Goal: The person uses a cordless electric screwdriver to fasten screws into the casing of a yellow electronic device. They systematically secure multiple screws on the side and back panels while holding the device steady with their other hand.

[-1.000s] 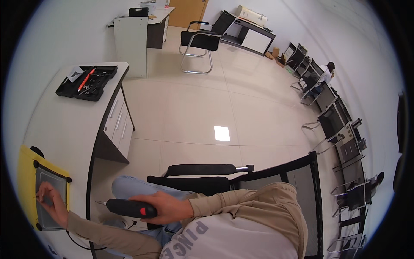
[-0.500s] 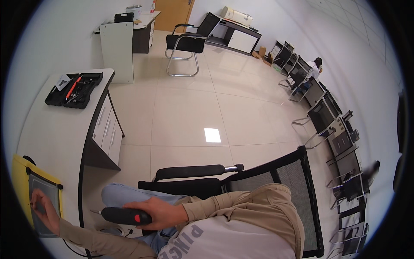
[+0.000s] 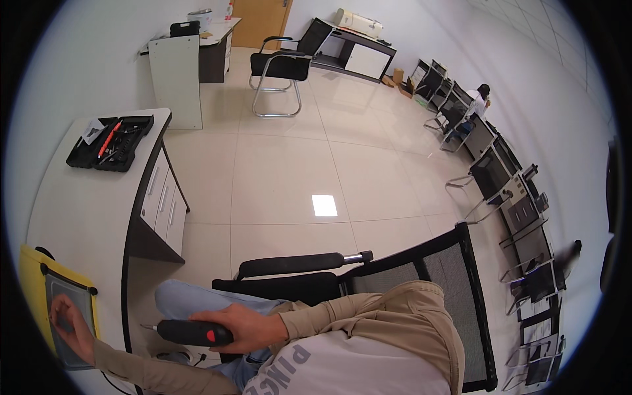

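My right hand (image 3: 247, 327) is wrapped round a black electric screwdriver (image 3: 187, 332) with a red mark on its body. Its thin metal bit points left, toward the desk edge, apart from everything else. At the lower left, my left hand (image 3: 74, 332) is over a yellow-framed object with a grey panel (image 3: 79, 294) and black knobs at its corners. Those fingers are curled, thumb and forefinger close together near the panel. Whether something small sits between them is hidden. The yellow-framed object rests on the near end of the white desk (image 3: 85, 210).
An opened black tool case (image 3: 125, 155) with a red-orange tool lies farther along the desk. Drawers (image 3: 161, 197) are below. A black mesh chair (image 3: 289, 263) is under me. Another chair (image 3: 280, 69) stands ahead. A seated person (image 3: 477, 99) is far right beside desks.
The view has shifted slightly, so the desk and yellow-framed object appear a little lower. My left fingers have moved slightly down with it. My right hand keeps its hold on the electric screwdriver.
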`<state>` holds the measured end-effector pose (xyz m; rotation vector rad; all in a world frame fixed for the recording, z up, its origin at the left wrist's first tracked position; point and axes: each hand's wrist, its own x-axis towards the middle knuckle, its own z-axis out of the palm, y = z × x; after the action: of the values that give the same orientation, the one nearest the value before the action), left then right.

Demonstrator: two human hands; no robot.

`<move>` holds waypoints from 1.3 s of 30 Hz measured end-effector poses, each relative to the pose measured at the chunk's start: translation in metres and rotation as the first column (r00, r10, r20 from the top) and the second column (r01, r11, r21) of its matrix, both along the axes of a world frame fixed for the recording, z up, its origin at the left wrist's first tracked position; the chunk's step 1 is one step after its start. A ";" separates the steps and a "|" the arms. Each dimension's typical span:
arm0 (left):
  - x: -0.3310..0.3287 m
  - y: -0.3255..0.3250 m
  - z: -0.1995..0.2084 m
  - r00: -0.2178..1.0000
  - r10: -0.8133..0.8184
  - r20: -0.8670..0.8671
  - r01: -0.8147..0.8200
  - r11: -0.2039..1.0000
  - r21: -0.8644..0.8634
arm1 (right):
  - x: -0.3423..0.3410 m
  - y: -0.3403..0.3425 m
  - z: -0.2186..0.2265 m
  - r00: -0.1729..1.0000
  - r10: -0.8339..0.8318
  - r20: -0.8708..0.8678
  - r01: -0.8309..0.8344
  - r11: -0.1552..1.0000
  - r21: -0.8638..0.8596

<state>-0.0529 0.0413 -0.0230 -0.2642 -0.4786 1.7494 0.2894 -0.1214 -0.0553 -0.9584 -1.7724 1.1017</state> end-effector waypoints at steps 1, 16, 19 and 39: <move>-0.001 0.000 -0.001 1.000 0.008 -0.012 -0.009 1.000 -0.019 | 0.000 0.001 -0.001 1.000 -0.007 0.017 0.007 1.000 0.011; 0.048 -0.032 0.019 0.986 -0.115 -0.122 0.114 0.993 -0.017 | -0.015 0.009 -0.005 0.995 -0.006 0.103 0.015 0.996 -0.089; 0.049 -0.040 0.028 0.996 -0.085 -0.037 0.083 0.995 -0.051 | -0.020 0.007 -0.006 0.993 0.028 0.114 -0.015 0.993 -0.116; 0.061 -0.034 0.034 0.996 -0.084 0.023 0.085 0.995 -0.052 | -0.027 0.014 -0.012 0.984 0.073 0.165 -0.045 0.984 -0.172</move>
<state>0.0079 0.0069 0.0113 -0.3360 -0.4311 1.6792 0.2621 -0.1073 -0.0676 -1.1373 -1.8780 1.2549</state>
